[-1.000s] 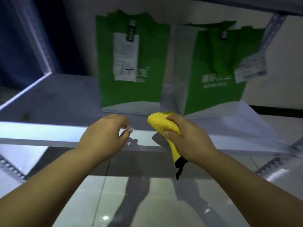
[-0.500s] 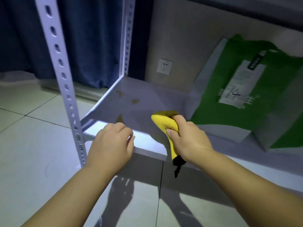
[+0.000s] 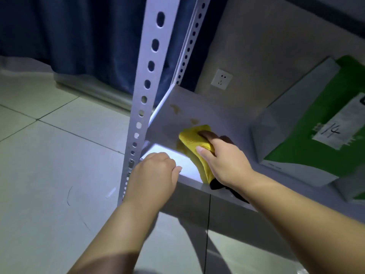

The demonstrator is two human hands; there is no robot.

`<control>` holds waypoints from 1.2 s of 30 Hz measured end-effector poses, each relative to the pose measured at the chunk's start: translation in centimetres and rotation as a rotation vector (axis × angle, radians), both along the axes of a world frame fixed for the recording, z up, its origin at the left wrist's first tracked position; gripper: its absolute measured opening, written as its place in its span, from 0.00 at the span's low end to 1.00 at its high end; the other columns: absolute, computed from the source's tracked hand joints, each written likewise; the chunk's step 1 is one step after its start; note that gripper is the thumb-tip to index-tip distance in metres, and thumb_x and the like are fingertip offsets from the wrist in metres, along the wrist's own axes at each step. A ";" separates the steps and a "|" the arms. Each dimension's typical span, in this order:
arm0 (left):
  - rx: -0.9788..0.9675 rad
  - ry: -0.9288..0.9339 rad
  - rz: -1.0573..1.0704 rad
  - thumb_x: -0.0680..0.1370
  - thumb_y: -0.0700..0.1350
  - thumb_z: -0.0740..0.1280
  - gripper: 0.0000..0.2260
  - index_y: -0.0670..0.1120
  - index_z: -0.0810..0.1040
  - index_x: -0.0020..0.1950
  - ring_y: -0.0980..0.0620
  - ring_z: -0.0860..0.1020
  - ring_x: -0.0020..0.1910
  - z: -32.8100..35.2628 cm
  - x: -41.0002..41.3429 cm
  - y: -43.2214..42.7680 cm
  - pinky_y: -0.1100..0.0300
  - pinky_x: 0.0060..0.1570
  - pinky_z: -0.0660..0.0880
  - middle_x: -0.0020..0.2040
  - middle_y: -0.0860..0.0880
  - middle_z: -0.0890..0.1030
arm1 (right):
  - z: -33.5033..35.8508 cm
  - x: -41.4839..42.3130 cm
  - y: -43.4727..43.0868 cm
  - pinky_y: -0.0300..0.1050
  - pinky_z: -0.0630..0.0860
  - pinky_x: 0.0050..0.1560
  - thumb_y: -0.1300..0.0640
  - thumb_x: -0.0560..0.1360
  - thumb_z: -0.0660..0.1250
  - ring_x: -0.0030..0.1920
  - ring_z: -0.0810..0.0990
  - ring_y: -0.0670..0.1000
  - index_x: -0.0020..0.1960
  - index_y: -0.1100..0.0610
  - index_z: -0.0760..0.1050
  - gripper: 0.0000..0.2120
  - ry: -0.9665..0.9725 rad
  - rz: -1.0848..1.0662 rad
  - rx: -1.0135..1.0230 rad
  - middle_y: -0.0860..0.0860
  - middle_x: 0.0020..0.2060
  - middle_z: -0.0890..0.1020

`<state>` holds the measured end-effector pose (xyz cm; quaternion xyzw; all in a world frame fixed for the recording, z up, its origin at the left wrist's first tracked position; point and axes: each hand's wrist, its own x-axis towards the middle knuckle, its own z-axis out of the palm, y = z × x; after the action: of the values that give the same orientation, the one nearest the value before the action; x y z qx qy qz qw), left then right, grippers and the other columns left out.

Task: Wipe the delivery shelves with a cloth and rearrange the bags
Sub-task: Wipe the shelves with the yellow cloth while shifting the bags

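My right hand [image 3: 224, 159] grips a yellow cloth [image 3: 194, 144] with a black edge and presses it onto the left end of the grey metal shelf [image 3: 197, 113]. Brownish stains [image 3: 175, 109] mark the shelf just beyond the cloth. My left hand [image 3: 156, 175] hovers at the shelf's front edge with its fingers curled and nothing in it. A green and white delivery bag [image 3: 316, 135] with a paper label marked 14 stands on the shelf to the right of the cloth.
A perforated white upright [image 3: 147, 84] stands at the shelf's front left corner, a second one [image 3: 189, 42] behind it. A wall socket [image 3: 221, 79] sits on the beige wall behind. A blue curtain [image 3: 79, 36] hangs at left over a tiled floor [image 3: 49, 175].
The view has swung left from the two green bags to the shelf's left end. My right hand has carried the cloth forward onto the shelf surface, near the stains. My left hand stays by the front edge.
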<state>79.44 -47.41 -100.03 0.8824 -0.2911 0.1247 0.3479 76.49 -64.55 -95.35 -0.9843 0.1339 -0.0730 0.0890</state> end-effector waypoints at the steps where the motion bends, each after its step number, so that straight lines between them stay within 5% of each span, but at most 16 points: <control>1: 0.002 -0.008 0.009 0.77 0.51 0.64 0.12 0.46 0.80 0.40 0.49 0.76 0.44 0.1 0.3 0.0 0.61 0.37 0.65 0.41 0.50 0.79 | -0.3 0.5 0.4 0.48 0.71 0.49 0.41 0.78 0.53 0.54 0.76 0.56 0.69 0.42 0.63 0.20 0.028 0.052 0.013 0.49 0.54 0.79; 4: 0.068 -0.012 0.025 0.72 0.48 0.71 0.12 0.45 0.77 0.31 0.47 0.76 0.35 0.5 0.6 -0.3 0.62 0.31 0.62 0.33 0.49 0.77 | -1.2 1.0 0.7 0.48 0.72 0.53 0.40 0.78 0.52 0.57 0.75 0.53 0.70 0.40 0.62 0.21 0.079 0.166 0.029 0.47 0.58 0.79; 10: 0.108 -0.055 0.022 0.68 0.46 0.75 0.15 0.45 0.73 0.26 0.47 0.73 0.28 -0.3 0.4 -0.2 0.63 0.26 0.62 0.27 0.49 0.72 | -2.4 0.1 0.1 0.49 0.73 0.43 0.42 0.78 0.53 0.43 0.74 0.52 0.68 0.33 0.59 0.18 0.026 0.268 0.070 0.41 0.35 0.71; 12: 0.087 -0.040 0.021 0.69 0.47 0.74 0.14 0.45 0.74 0.27 0.47 0.74 0.29 -0.5 0.4 -0.3 0.61 0.25 0.66 0.28 0.49 0.74 | -2.7 1.1 -0.4 0.51 0.72 0.52 0.41 0.78 0.52 0.54 0.73 0.54 0.67 0.32 0.57 0.18 0.078 0.224 0.079 0.44 0.51 0.76; 14: 0.074 -0.032 0.046 0.69 0.47 0.74 0.14 0.45 0.75 0.27 0.47 0.75 0.30 -0.6 0.3 -0.3 0.60 0.25 0.68 0.29 0.50 0.74 | -3.2 3.0 -1.0 0.53 0.65 0.60 0.40 0.77 0.52 0.61 0.64 0.56 0.67 0.30 0.55 0.19 0.110 0.167 0.002 0.46 0.68 0.61; 17: 0.075 -0.045 0.078 0.70 0.48 0.73 0.13 0.44 0.76 0.29 0.47 0.75 0.33 -0.6 0.1 -0.6 0.59 0.27 0.68 0.31 0.49 0.75 | -3.2 6.2 -0.9 0.54 0.61 0.60 0.41 0.78 0.52 0.63 0.60 0.58 0.65 0.28 0.57 0.17 0.093 0.061 -0.028 0.39 0.73 0.48; 22: 0.138 -0.006 0.134 0.76 0.55 0.61 0.14 0.47 0.78 0.39 0.54 0.67 0.40 -0.1 0.2 -1.1 0.60 0.35 0.62 0.39 0.52 0.73 | -3.4 6.2 -1.5 0.53 0.60 0.59 0.42 0.78 0.52 0.63 0.60 0.58 0.65 0.26 0.54 0.18 0.107 0.171 0.027 0.36 0.74 0.48; 26: 0.117 0.050 0.163 0.77 0.55 0.61 0.12 0.49 0.78 0.42 0.54 0.69 0.43 0.5 0.5 -1.6 0.62 0.38 0.64 0.44 0.54 0.74 | -3.3 2.6 -4.7 0.53 0.62 0.58 0.39 0.76 0.50 0.61 0.61 0.56 0.64 0.26 0.49 0.19 0.114 0.416 -0.023 0.32 0.71 0.48; 32: 0.145 0.086 0.263 0.77 0.53 0.62 0.13 0.47 0.76 0.56 0.50 0.71 0.55 0.4 1.7 -3.4 0.58 0.48 0.70 0.54 0.52 0.73 | -3.7 4.7 -8.6 0.55 0.63 0.58 0.43 0.78 0.53 0.61 0.63 0.59 0.67 0.32 0.58 0.18 0.046 0.087 -0.022 0.43 0.73 0.56; 36: 0.256 0.054 0.315 0.78 0.56 0.58 0.16 0.47 0.75 0.55 0.50 0.70 0.55 -0.2 2.3 -4.0 0.60 0.46 0.67 0.53 0.52 0.72 | -3.7 9.5 -9.4 0.59 0.61 0.59 0.46 0.79 0.50 0.62 0.62 0.63 0.70 0.37 0.55 0.20 0.075 -0.183 0.017 0.48 0.73 0.55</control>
<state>81.78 -51.44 -100.24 0.9570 -0.1535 0.1159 0.2170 85.98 -73.98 -99.00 -0.9693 0.2269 -0.0426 0.0852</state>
